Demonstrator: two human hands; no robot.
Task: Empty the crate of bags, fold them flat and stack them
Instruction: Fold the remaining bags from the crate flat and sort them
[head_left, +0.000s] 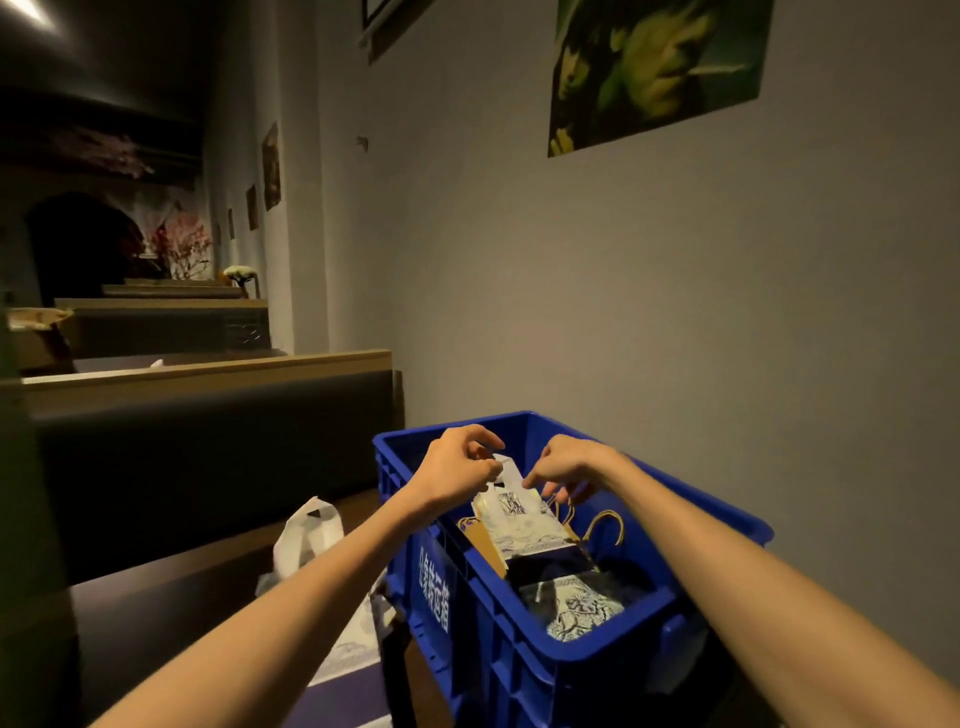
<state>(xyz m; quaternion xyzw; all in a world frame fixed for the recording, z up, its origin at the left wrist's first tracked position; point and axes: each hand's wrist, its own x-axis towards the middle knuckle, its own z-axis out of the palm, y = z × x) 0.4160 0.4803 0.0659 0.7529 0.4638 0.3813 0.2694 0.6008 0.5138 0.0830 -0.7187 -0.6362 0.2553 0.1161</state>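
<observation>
A blue plastic crate (519, 670) stands on the dark table against the wall. Inside it lie a white printed bag (524, 522), a brown paper bag with rope handles (605, 525) and another patterned bag (576, 608). My left hand (457, 465) pinches the white bag's handle at the top and holds it above the crate. My right hand (563, 465) grips the same bag's top edge from the right. Left of the crate, white bags (311, 538) lie on the table, one with its handles sticking up.
The dark table (156, 613) extends to the left of the crate. A padded bench back (208, 441) stands behind it, with more booths farther off. The grey wall (675, 312) with a poster runs close along the right.
</observation>
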